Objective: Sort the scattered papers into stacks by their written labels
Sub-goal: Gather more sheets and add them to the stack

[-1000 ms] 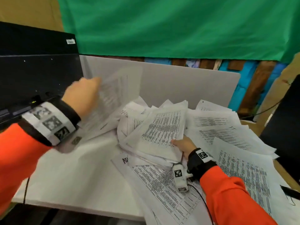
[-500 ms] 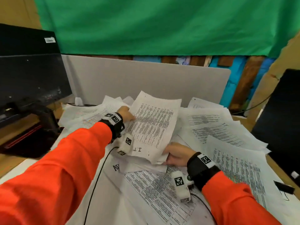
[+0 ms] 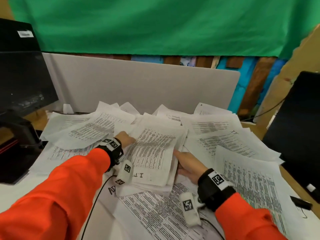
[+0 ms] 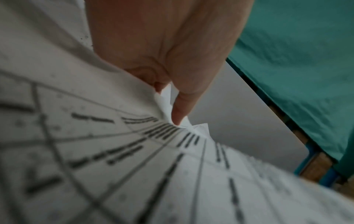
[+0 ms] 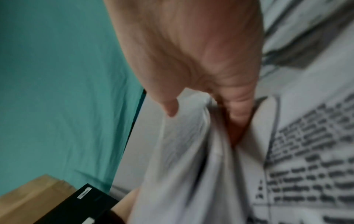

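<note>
A stack of printed sheets (image 3: 152,153) lies in the middle of the desk, with "I.T" written on its near edge. My left hand (image 3: 127,138) holds the stack's left edge; in the left wrist view the thumb (image 4: 180,112) lies on the top sheet (image 4: 134,166) and the fingers are hidden under it. My right hand (image 3: 187,163) grips the right edge; the right wrist view shows its thumb (image 5: 170,106) over the sheets (image 5: 191,166) and its fingers tucked among them. Under the stack lies a sheet marked "AD" (image 3: 155,213).
More papers spread at the left (image 3: 83,129) and at the right (image 3: 225,141), one there marked "I T". A black monitor and its stand (image 3: 22,80) border the left side, another dark screen (image 3: 294,127) the right. A grey divider (image 3: 138,87) closes the back. A black marker (image 3: 300,202) lies near right.
My left hand left the papers at the left and came to the middle stack. The raised top sheet has come down flat on the stack, now held at both side edges.
</note>
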